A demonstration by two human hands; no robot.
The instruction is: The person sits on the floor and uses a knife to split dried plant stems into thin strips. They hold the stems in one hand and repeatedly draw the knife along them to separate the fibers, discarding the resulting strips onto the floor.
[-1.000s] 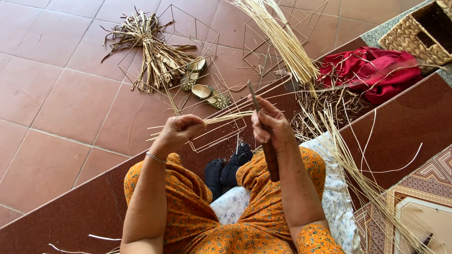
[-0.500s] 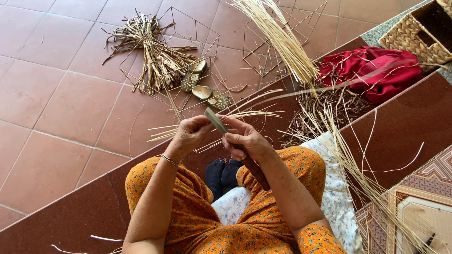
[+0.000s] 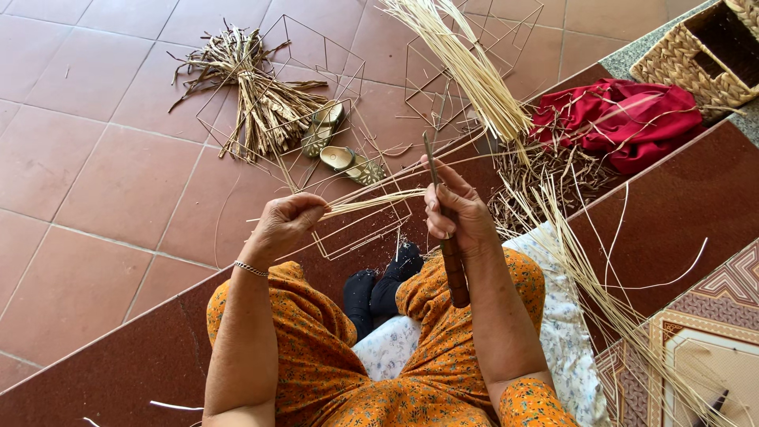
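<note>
The left hand is closing in a fist around the ends of several pale straw strands, which are stretching rightward to the right hand. The right hand is gripping a wooden-handled knife, blade pointing up, just beside the strands, above a thin wire frame on the tiled floor.

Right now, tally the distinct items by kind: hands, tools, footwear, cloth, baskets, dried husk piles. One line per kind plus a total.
Hands: 2, left hand pinching pale straw strips, right hand
Knife with wooden handle: 1, in the right hand
Sandals: 2
Red cloth: 1
Woven basket: 1
Dried husk pile: 1
Total: 8
</note>
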